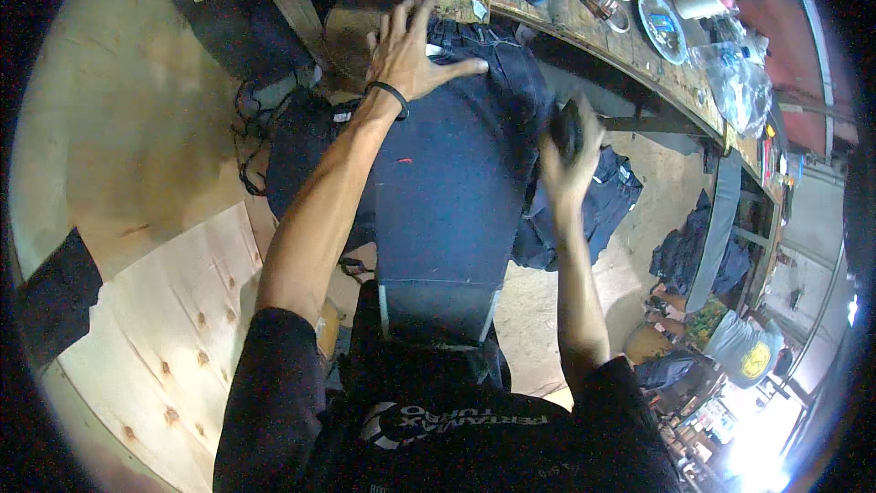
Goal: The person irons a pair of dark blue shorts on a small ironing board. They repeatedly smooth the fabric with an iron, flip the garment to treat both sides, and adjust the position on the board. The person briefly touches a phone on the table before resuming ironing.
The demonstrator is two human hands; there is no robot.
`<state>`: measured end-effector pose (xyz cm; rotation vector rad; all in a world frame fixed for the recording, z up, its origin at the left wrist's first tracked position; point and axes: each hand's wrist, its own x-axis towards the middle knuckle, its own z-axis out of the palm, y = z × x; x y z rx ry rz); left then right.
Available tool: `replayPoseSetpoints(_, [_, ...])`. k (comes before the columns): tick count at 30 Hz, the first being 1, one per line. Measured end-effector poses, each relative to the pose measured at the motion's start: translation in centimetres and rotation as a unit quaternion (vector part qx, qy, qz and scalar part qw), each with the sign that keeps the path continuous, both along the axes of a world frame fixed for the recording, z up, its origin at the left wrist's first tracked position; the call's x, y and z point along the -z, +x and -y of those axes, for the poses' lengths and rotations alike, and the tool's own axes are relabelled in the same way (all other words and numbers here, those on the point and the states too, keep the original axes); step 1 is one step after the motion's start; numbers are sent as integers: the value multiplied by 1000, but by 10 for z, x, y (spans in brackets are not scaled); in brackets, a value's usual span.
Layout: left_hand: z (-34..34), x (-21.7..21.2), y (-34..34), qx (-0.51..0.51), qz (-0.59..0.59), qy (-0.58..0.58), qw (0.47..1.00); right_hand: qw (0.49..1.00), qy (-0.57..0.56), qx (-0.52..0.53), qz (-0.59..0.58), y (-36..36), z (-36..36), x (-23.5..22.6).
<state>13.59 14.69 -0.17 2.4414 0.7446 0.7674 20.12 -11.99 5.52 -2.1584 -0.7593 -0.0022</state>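
Cluttered wooden workbench [584, 23] curves along far edge w/ plywood floor at left, dark denim garment [456, 183] stretched over board at centre, seemingly mid-work: left hand [411, 50] spread flat on far end, right hand [570, 151] blurred, gripping small dark object, open room mostly left.

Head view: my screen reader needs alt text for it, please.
A left hand presses flat on dark denim stretched over a board, while the right hand, blurred, grips a small dark tool beside it. A cluttered wooden workbench lies beyond.
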Motion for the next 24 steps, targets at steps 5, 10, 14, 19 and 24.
replayPoseSetpoints(5, [33,26,-68,-145,128,-272,943,967,66,147,-199,40,-13,120])
replayPoseSetpoints(10, [196,13,-246,-34,-22,-471,881,940,166,51,-292,-101,92,92])
replayPoseSetpoints(14, [283,-25,-375,133,-224,-600,756,835,-12,210,-508,-247,220,35])
replayPoseSetpoints(19, [356,-42,-334,504,-204,-628,556,801,54,373,-465,-294,374,-14])
replayPoseSetpoints(24, [382,-43,-150,462,-34,-478,746,890,123,421,-129,-160,407,-23])
